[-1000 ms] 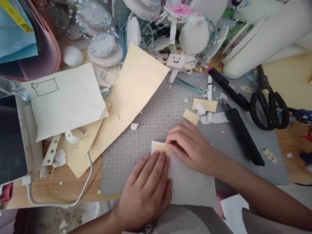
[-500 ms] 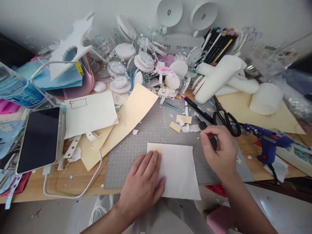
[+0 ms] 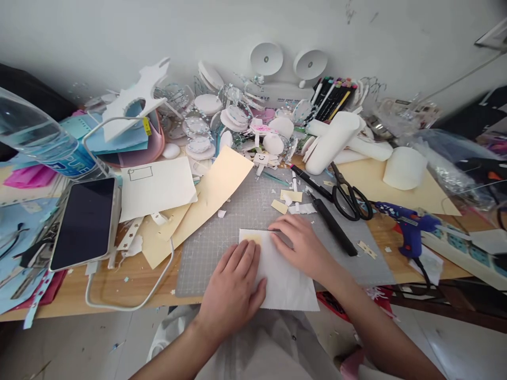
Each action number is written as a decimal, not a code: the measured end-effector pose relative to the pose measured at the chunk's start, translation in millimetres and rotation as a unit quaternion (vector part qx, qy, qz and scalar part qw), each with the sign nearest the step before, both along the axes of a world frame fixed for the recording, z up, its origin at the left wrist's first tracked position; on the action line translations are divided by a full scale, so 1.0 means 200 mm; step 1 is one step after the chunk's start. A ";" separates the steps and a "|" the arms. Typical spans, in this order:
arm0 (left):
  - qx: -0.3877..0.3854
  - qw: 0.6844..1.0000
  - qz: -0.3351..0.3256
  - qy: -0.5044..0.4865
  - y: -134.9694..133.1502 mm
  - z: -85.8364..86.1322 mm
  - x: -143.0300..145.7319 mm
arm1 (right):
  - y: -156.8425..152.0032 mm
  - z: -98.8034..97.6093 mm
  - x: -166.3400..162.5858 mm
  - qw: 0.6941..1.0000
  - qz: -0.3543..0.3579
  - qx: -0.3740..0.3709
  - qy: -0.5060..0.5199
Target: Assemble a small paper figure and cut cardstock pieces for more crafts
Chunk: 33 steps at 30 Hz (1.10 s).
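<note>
A white paper sheet (image 3: 289,285) lies on the grey cutting mat (image 3: 222,248) at the table's near edge. A small yellowish piece (image 3: 252,237) shows at the sheet's top left corner. My left hand (image 3: 233,285) lies flat on the sheet's left side, fingers stretched out, fingertips just below the yellowish piece. My right hand (image 3: 303,248) rests on the sheet's top edge with its fingers drawn together. A thin dark thing that I cannot name pokes out at its fingertips (image 3: 274,230).
A black tool (image 3: 332,229), a black marker (image 3: 312,183) and scissors (image 3: 350,198) lie right of the hands, a blue glue gun (image 3: 407,224) farther right. A cream sheet (image 3: 209,195), a white sheet with a drawn rectangle (image 3: 156,184), a phone (image 3: 85,221) and a water bottle (image 3: 39,140) lie left. Foam shapes (image 3: 336,140) crowd the back.
My right hand left the sheet, reached right toward the black tool, then came back to the sheet's top edge. The left hand stayed flat on the sheet. The view pulled back.
</note>
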<state>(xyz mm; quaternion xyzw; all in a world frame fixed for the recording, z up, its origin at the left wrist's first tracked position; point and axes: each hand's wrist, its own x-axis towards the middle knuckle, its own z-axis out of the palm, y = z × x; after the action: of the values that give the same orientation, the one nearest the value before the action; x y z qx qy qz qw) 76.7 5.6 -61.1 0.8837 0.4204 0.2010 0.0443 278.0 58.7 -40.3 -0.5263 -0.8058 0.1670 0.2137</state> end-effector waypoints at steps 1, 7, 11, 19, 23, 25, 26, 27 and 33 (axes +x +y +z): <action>-0.001 1.000 -0.002 -0.004 0.00 0.00 0.00 | 0.01 0.00 0.00 1.000 0.002 -0.012 -0.001; -0.048 0.998 -0.043 -0.012 0.08 0.09 -0.03 | 0.06 0.00 -0.01 0.998 -0.001 -0.063 0.011; -0.071 0.993 -0.092 0.011 0.16 0.13 -0.09 | 0.08 0.02 -0.01 0.995 0.012 -0.093 0.035; -0.055 0.993 -0.066 0.086 0.28 0.11 -0.21 | 0.16 0.08 0.10 0.983 0.004 -0.136 0.121; -0.114 0.991 -0.058 0.047 0.33 0.14 -0.23 | 0.16 0.18 0.17 0.972 0.017 -0.169 0.165; -0.188 0.980 -0.054 -0.038 0.37 0.19 -0.22 | 0.15 0.23 0.16 0.956 0.043 -0.209 0.203; -0.237 0.966 -0.042 -0.097 0.39 0.23 -0.21 | 0.15 0.26 0.15 0.944 0.060 -0.233 0.225; -0.287 0.944 -0.023 -0.161 0.41 0.27 -0.20 | 0.15 0.28 0.13 0.932 0.078 -0.257 0.244; -0.508 0.814 -0.063 -0.274 0.57 0.36 -0.16 | 0.24 0.25 -0.04 0.890 0.155 -0.328 0.277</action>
<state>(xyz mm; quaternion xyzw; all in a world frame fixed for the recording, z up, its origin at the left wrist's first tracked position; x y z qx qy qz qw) 44.7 119.9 11.1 0.6683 0.3768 0.1892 0.6128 270.9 106.0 9.9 -0.3672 -0.6848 0.5917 0.2148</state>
